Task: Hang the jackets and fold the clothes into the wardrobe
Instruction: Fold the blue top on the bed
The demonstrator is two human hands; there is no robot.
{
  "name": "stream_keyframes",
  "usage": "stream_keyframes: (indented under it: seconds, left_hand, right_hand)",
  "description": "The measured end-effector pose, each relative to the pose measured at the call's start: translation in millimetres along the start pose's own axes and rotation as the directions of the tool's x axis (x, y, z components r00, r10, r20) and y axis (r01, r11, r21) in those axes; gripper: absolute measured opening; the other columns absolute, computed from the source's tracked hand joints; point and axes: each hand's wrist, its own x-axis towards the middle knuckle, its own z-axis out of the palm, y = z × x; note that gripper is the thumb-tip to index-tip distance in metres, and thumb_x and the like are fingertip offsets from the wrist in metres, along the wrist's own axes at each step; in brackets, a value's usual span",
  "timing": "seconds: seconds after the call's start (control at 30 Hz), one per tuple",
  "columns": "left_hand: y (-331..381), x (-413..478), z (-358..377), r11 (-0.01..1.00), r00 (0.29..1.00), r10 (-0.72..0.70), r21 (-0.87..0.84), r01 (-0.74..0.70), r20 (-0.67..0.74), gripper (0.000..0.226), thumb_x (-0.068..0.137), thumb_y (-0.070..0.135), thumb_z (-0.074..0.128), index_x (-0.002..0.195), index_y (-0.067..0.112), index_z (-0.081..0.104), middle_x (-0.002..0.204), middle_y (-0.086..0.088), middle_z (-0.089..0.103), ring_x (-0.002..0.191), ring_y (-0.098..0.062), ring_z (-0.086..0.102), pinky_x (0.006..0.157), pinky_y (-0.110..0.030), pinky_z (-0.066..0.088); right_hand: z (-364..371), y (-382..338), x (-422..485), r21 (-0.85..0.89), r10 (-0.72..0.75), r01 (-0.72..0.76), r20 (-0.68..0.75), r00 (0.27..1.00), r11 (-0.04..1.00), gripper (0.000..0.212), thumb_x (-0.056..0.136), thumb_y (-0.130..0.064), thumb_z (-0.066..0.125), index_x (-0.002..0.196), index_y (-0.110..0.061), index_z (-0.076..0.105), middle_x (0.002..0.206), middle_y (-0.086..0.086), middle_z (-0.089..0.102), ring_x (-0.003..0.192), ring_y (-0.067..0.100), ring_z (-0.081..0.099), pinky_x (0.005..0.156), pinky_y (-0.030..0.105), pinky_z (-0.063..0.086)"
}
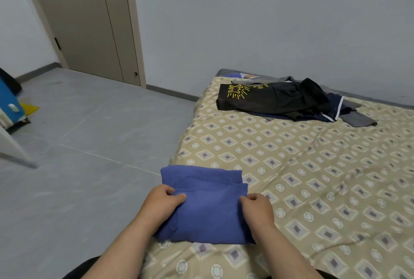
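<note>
- The blue garment (208, 207) lies at the near left edge of the bed (313, 177), close to the person. I think it is placed there so that both arms reach it easily and the flat sheet supports the folds.
- The left hand (160, 202) pinches the left side of the upper layer, with the thumb on top and the fingers curled into the cloth.
- The right hand (257, 209) pinches the right side of the same layer in the same way. In my judgement the two grips are level so that the fold comes out straight.
- The garment is already a compact rectangle, with a narrower flap showing at its far side, so the folding looks nearly finished.
- A pile of clothes (291, 108) waits near the far left corner of the bed, well apart from the blue garment, probably to keep unfolded pieces separate.
- Count: one blue garment in work, two hands, one pile.
- In the pile I see a black shirt with yellow print (253, 97), a navy piece with a white stripe (331, 114) and grey cloth (358, 119); the exact number I cannot tell.
- One closed door (89, 21) stands beyond the bed; I cannot identify the wardrobe.
</note>
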Motion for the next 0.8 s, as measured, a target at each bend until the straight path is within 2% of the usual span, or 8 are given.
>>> stream_keyframes:
  seconds: [0.1,0.2,0.33,0.43,0.5,0.67,0.8]
  left_hand:
    - [-2.1,4.7,3.5,0.998,0.999,0.042,0.039,-0.041,-0.011,0.039,0.085,0.013,0.063,0.061,0.018,0.033,0.055,0.004,0.032,0.055,-0.015,0.028,0.053,-0.032,0.025]
    - [-3.0,9.6,4.4,0.999,0.997,0.044,-0.011,-0.044,-0.063,0.031,0.089,0.012,0.056,0.067,0.016,0.034,0.062,0.001,0.034,0.059,-0.016,0.029,0.056,-0.033,0.026]
    - [-2.9,10.4,5.3,0.996,0.998,0.058,0.074,-0.058,-0.005,0.019,0.085,0.025,0.062,0.076,0.01,0.053,0.072,0.002,0.058,0.065,-0.015,0.05,0.061,-0.03,0.039]
    - [-6.3,10.7,7.1,0.982,0.996,0.076,0.172,-0.082,0.043,0.009,0.078,0.021,0.069,0.081,0.015,0.063,0.082,0.006,0.067,0.076,-0.011,0.061,0.065,-0.024,0.045]
    - [-4.3,13.3,5.2,0.974,0.992,0.125,0.189,-0.126,0.018,0.007,0.079,0.015,0.07,0.073,0.016,0.066,0.076,0.008,0.068,0.075,-0.009,0.062,0.066,-0.021,0.047]
    - [6.7,29.4,-0.1,0.971,0.949,0.24,0.074,-0.229,-0.204,0.016,0.081,0.012,0.07,0.068,0.017,0.064,0.073,0.009,0.065,0.071,-0.008,0.059,0.063,-0.017,0.039]
    - [3.1,34.5,12.2,0.977,0.981,0.171,0.143,-0.158,-0.087,0.014,0.083,0.023,0.07,0.081,0.016,0.059,0.077,0.006,0.061,0.073,-0.015,0.056,0.061,-0.02,0.039]
  right_hand:
    - [1.3,-0.7,3.0,0.035,-0.009,0.009,-0.016,1.0,0.999,0.021,0.081,-0.01,0.054,0.065,-0.015,0.042,0.061,0.0,0.042,0.061,0.019,0.035,0.058,0.033,0.03]
    - [1.5,-4.6,7.0,0.093,-0.023,0.023,-0.006,1.0,0.995,0.02,0.082,-0.012,0.057,0.066,-0.015,0.045,0.063,0.0,0.047,0.061,0.018,0.039,0.059,0.033,0.033]
    - [5.0,-11.3,16.2,0.101,-0.051,0.045,0.063,0.997,0.994,0.027,0.085,-0.021,0.062,0.071,-0.015,0.04,0.066,0.001,0.041,0.061,0.019,0.035,0.057,0.031,0.029]
    - [9.4,-10.0,22.0,0.022,-0.097,0.096,0.103,0.99,0.995,0.031,0.085,-0.018,0.058,0.066,-0.016,0.034,0.062,0.001,0.035,0.062,0.019,0.03,0.057,0.031,0.025]
    - [9.7,-7.8,25.5,0.022,-0.1,0.098,0.082,0.992,0.995,0.031,0.086,-0.018,0.057,0.065,-0.016,0.034,0.061,0.001,0.035,0.062,0.019,0.029,0.057,0.032,0.024]
    - [8.7,-9.2,35.2,0.087,-0.117,0.116,0.001,0.993,0.989,0.035,0.091,-0.028,0.058,0.066,-0.013,0.039,0.065,0.003,0.04,0.062,0.019,0.034,0.059,0.033,0.028]
    - [11.7,-7.7,36.3,0.095,-0.066,0.061,0.06,0.996,0.994,0.03,0.089,-0.028,0.058,0.068,-0.014,0.04,0.065,0.002,0.043,0.063,0.02,0.038,0.059,0.032,0.03]
